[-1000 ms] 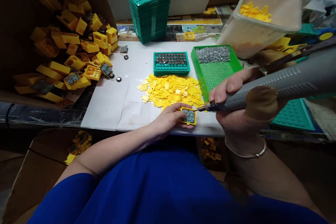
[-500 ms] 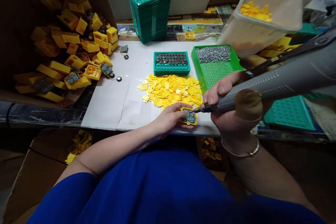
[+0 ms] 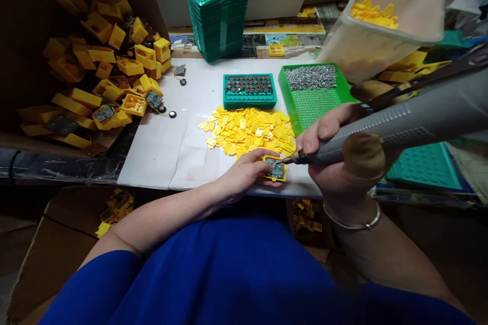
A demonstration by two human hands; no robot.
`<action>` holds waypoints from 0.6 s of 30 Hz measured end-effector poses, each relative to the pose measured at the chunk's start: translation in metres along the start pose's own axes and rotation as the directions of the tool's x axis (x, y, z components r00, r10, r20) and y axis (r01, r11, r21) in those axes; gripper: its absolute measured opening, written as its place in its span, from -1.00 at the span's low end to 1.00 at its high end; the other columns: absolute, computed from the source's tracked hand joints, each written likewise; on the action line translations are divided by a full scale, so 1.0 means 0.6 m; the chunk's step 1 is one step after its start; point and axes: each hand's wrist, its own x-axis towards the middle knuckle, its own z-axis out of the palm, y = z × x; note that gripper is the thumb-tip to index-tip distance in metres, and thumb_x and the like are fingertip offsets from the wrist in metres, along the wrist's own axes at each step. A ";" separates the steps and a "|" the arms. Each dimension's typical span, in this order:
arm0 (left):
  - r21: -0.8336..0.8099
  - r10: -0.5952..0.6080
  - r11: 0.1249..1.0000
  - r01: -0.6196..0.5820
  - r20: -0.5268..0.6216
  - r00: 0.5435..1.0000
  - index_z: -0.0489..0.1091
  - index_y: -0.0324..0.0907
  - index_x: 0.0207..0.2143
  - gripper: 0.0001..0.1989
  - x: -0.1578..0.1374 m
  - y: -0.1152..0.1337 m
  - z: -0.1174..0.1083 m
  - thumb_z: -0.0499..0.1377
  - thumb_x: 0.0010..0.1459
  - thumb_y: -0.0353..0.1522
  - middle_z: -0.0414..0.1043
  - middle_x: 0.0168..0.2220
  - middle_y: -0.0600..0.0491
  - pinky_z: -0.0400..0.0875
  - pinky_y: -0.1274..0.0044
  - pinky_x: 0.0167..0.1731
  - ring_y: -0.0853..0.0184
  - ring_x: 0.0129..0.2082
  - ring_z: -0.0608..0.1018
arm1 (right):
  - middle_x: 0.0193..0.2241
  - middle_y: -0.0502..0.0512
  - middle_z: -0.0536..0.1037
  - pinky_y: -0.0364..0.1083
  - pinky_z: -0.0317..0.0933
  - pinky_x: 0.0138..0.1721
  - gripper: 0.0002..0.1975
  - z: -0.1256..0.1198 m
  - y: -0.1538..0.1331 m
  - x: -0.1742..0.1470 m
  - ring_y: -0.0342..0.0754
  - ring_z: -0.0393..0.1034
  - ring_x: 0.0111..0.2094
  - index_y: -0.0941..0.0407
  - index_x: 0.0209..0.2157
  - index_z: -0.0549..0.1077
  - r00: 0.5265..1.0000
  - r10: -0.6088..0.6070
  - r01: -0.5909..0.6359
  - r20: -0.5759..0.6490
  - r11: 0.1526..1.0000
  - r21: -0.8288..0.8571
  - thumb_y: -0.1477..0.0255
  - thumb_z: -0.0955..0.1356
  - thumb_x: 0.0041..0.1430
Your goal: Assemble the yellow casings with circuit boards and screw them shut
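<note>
My left hand (image 3: pixel 249 171) grips a small yellow plastic housing (image 3: pixel 275 180) at the front edge of the table. Inside the housing lies a grey-green board (image 3: pixel 278 168), partly under my left thumb. My right hand (image 3: pixel 335 162) is wrapped round a grey electric screwdriver (image 3: pixel 366 124), which points left. Its bit (image 3: pixel 281 162) meets the upper part of the board; whether a screw sits under the tip is too small to tell. Just beyond my left hand spreads a pile of flat yellow plastic pieces (image 3: pixel 251 129).
Behind the pile stands a teal tray (image 3: pixel 249 104) of round dark parts. A green bin (image 3: pixel 282 96) of metal screws is to its right, near a translucent tub (image 3: pixel 354 51). Stacked teal trays (image 3: pixel 217 20) stand at the back. Yellow housings (image 3: pixel 109 89) fill a box on the left.
My right hand and the screwdriver have shifted very slightly right, with the bit still at the board. My left hand and the housing hold almost the same place.
</note>
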 end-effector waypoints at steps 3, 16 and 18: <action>-0.003 0.006 1.000 -0.006 0.002 1.000 0.41 -0.25 -0.24 -0.71 0.001 -0.001 -0.001 0.13 -0.10 -0.53 0.44 -0.30 0.02 0.55 0.43 -0.31 0.36 -0.35 0.51 | -0.68 -0.07 0.17 -0.09 0.09 -0.70 -0.61 0.003 -0.002 -0.003 -0.16 0.10 -0.71 0.03 -0.60 0.31 1.000 0.022 -0.023 0.017 0.999 0.028 0.07 0.42 0.05; -0.009 0.008 1.000 -0.009 -0.033 0.999 0.40 -0.24 -0.29 -0.75 0.002 -0.003 0.004 0.13 -0.10 -0.55 0.45 -0.41 0.08 0.54 0.48 -0.36 0.38 -0.42 0.51 | -0.59 -0.13 0.22 -0.08 0.02 -0.67 -0.61 0.004 0.004 -0.012 -0.21 0.09 -0.71 -0.02 -0.40 0.29 0.997 0.051 -0.054 0.056 0.996 0.065 0.06 0.48 0.01; -0.010 0.005 1.000 -0.006 -0.041 0.999 0.41 -0.25 -0.29 -0.74 0.002 -0.003 0.005 0.13 -0.11 -0.55 0.46 -0.41 0.08 0.53 0.48 -0.37 0.39 -0.43 0.51 | -0.58 -0.14 0.23 -0.10 0.00 -0.67 -0.65 0.005 0.008 -0.013 -0.22 0.09 -0.71 -0.01 -0.38 0.30 0.998 0.037 -0.043 0.060 0.994 0.105 0.12 0.49 0.04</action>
